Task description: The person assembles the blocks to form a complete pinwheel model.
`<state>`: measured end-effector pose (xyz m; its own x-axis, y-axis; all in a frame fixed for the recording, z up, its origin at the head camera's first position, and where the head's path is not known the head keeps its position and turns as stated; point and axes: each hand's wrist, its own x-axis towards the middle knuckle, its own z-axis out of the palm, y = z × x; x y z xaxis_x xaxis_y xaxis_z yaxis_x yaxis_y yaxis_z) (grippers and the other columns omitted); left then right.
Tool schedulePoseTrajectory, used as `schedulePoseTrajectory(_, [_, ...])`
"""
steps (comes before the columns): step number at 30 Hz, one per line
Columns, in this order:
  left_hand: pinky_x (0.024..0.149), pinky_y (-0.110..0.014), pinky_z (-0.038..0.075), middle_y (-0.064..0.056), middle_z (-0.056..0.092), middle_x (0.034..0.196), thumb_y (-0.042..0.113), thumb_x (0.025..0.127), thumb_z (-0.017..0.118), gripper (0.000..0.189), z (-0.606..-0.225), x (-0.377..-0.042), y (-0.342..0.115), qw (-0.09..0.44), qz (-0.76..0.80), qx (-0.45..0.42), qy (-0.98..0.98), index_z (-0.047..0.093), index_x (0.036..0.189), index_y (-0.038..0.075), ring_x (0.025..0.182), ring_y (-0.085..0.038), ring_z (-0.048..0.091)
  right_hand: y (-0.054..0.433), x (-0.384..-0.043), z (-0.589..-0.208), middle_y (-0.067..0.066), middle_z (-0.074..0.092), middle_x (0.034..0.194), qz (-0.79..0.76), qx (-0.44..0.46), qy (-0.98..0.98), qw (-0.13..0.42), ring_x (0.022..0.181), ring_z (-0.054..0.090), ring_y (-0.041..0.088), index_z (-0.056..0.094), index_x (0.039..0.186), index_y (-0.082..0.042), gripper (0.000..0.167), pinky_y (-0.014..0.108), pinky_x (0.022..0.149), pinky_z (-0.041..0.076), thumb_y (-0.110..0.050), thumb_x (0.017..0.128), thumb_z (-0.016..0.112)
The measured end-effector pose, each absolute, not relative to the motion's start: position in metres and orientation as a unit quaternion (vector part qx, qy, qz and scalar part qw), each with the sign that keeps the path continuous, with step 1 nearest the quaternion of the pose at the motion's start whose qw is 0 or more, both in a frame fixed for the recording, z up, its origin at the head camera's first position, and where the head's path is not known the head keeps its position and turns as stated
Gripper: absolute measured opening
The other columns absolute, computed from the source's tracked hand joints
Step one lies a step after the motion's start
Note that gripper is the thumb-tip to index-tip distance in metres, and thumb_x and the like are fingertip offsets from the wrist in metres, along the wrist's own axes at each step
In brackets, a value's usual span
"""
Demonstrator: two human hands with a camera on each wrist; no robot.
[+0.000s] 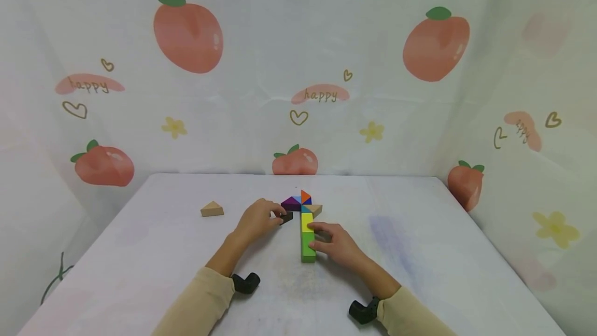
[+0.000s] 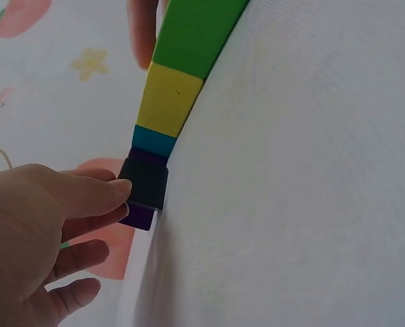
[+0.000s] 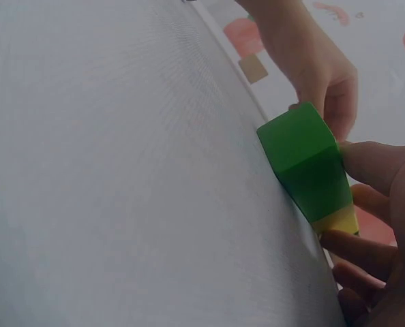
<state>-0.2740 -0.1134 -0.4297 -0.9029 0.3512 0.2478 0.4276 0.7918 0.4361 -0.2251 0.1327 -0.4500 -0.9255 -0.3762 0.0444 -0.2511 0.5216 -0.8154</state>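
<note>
In the head view my left hand (image 1: 258, 220) pinches a small black block (image 1: 286, 217) between thumb and fingertips, just left of a row of blocks. The left wrist view shows the black block (image 2: 146, 182) in front of a purple block (image 2: 140, 216). A green block (image 1: 308, 248) and a yellow block (image 1: 307, 222) stand end to end. My right hand (image 1: 340, 245) rests against their right side, thumb at the green and a fingertip at the yellow. Beyond them several triangular blocks sit together, among them purple (image 1: 291, 204), orange (image 1: 305, 196) and wooden (image 1: 316, 210) ones.
A loose wooden triangular block (image 1: 212, 209) lies to the left on the white table (image 1: 154, 253). Behind the table hangs a white curtain (image 1: 261, 66) printed with peaches. A black device (image 1: 246, 283) is worn at each wrist.
</note>
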Motion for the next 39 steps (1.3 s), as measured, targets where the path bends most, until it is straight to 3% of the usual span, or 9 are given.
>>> schedulePoseTrajectory(27, [0.070, -0.031, 0.047, 0.009, 0.062, 0.082, 0.019, 0.086, 0.075, 0.012, -0.437, -0.286, -0.093, 0.064, -0.292, -0.186, -0.936, 0.074, 0.098, 0.019, 0.077, -0.014, 0.052, 0.135, -0.227, -0.450, 0.003, 0.059, 0.133, -0.455, -0.203, 0.865, 0.057, 0.128, 0.045, 0.030, 0.061, 0.132, -0.013, 0.045, 0.056, 0.106, 0.031, -0.029, 0.091, 0.070])
schedulePoseTrajectory(39, [0.071, -0.031, 0.047, 0.008, 0.064, 0.083, 0.018, 0.085, 0.076, 0.013, -0.444, -0.291, -0.095, 0.084, -0.315, -0.182, -0.928, 0.074, 0.098, 0.019, 0.077, -0.014, 0.053, 0.135, -0.228, -0.453, 0.003, 0.060, 0.131, -0.452, -0.205, 0.867, 0.053, 0.127, 0.046, 0.030, 0.061, 0.132, -0.014, 0.046, 0.056, 0.105, 0.033, -0.030, 0.090, 0.071])
